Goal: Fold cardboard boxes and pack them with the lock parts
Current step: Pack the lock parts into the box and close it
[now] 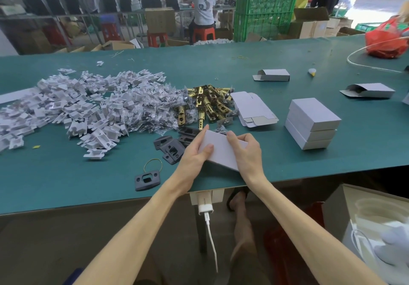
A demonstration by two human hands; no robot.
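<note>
From the head view, the person holds one closed-looking cardboard box (221,154) just above the near edge of the green table (309,169). It sits in front of the dark strike plates (171,149) and the heap of brass latches (205,105). The left hand (192,154) clasps its left end with the thumb on the top face. The right hand (246,151) clamps the right end, fingers curled over the far edge.

The box lies flat with its broad face up. Its long axis runs across the person, left end a little farther away and right end nearer.

The hands cover both end flaps, so I cannot tell whether they are tucked. An untucked flap could spring open and spill the parts. The card looks thin, and a hard pinch may dent it. A loosened grip this close to the edge could send it to the floor instead of onto the stack of finished boxes (312,123).
</note>
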